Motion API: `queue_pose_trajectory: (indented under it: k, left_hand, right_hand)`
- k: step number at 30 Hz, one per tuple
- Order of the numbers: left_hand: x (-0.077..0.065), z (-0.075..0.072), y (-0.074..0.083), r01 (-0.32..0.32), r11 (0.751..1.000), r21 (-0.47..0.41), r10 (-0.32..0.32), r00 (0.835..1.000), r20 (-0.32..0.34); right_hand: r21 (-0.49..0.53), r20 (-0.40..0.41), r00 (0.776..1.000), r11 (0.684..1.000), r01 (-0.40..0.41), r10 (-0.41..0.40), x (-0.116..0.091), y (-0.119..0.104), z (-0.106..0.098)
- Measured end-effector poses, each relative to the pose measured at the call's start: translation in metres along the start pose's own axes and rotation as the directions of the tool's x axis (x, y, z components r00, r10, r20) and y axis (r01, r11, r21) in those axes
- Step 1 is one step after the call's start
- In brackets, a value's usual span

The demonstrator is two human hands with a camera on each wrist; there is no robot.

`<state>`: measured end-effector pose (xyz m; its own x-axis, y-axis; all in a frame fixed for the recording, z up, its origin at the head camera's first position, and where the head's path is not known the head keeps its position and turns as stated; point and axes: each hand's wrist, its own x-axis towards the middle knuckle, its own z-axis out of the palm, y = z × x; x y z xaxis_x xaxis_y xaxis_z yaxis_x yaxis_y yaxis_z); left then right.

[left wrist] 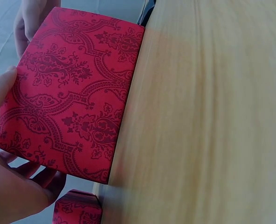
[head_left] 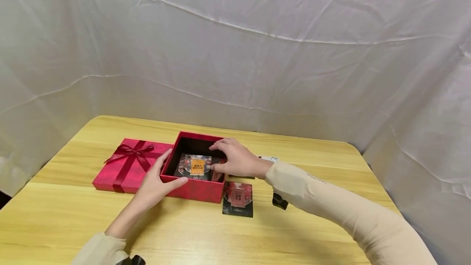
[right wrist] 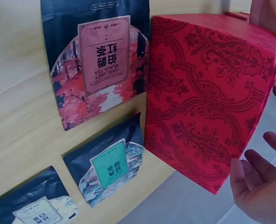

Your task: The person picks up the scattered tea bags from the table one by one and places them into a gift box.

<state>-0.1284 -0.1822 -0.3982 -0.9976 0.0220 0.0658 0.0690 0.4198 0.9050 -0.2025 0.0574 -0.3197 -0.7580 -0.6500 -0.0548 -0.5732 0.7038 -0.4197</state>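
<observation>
An open red patterned gift box [head_left: 198,191] stands on the table, dark inside. A tea packet with an orange label [head_left: 197,167] lies in it, with part of another dark packet [head_left: 218,171] at its right. My left hand [head_left: 156,183] grips the box's front left corner, thumb along the front and fingers on the left side. My right hand [head_left: 235,158] reaches over the right rim, its fingers apart above the packets and holding nothing. In the right wrist view an Earl Grey black tea packet [right wrist: 104,60] lies flat beside the box.
Left of the box lies its red lid [head_left: 106,175] with a dark red ribbon bow [head_left: 134,153]. A packet with a green label [right wrist: 111,163] and one with a white label [right wrist: 37,210] lie right of the box, partly behind my right arm. White cloth [head_left: 235,52] hangs behind the table.
</observation>
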Motion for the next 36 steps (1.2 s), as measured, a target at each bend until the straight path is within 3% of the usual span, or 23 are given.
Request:
queue_pose_trajectory:
  k: [8,18,27,36]
  left_hand:
    - [0.0,0.001,0.001,0.004,1.0,0.012,-0.004,1.0,0.003]
    - [0.0,0.002,-0.001,0.006,1.0,0.018,-0.006,1.0,0.01]
    - [0.002,0.002,-0.005,0.006,1.0,0.0,-0.006,1.0,0.009]
    - [0.001,0.002,-0.005,-0.001,1.0,-0.009,0.001,1.0,0.01]
  right_hand:
    - [-0.014,-0.006,1.0,1.0,0.006,-0.006,-0.005,0.004,-0.002]
    - [0.14,-0.106,0.994,0.99,0.0,0.016,-0.013,0.02,-0.011]
    - [0.247,-0.181,0.982,0.969,-0.017,0.063,-0.027,0.057,-0.001]
    - [0.318,-0.233,0.955,0.942,-0.104,0.184,-0.042,0.099,0.012]
